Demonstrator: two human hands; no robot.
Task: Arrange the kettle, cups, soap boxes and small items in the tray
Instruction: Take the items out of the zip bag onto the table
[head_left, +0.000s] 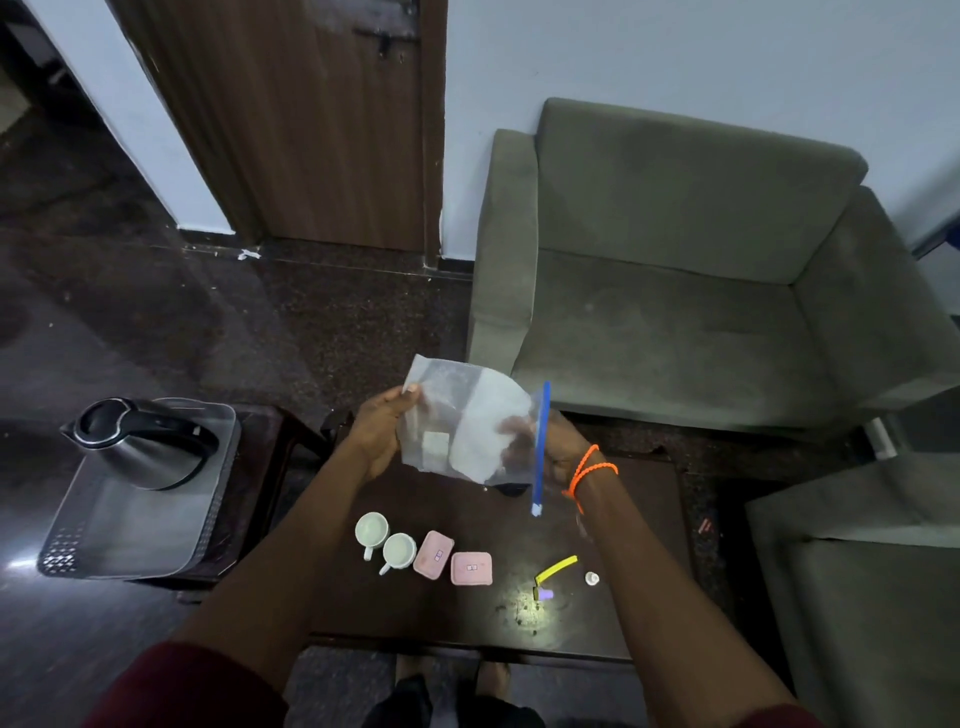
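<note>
Partly hidden behind a translucent plastic bag (467, 421), the right hand (558, 447) shows only as a blur through the film, so its fingers cannot be read clearly, though they seem to pinch the bag's edge by the blue zip strip (540, 447). The left hand (376, 431) grips the bag's far left corner, fingers closed on it. Inside the bag a small pale square and a white crumpled mass are hard to identify. An orange cord (589, 470) wraps the right wrist.

On the dark glossy surface (467, 613) near the person lie two white round cups (372, 530) side by side, then two pink rounded soap boxes (471, 568) just right of them, a yellow strip (556, 567), a tiny purple piece (545, 594) lost in glare, and a small white cap (591, 578). At left, the shiny steel kettle (137, 441) with a black handle stands at the far end of a grey perforated tray (130, 535). A grey fabric armchair (675, 270) sits beyond, its right side cut off.
</note>
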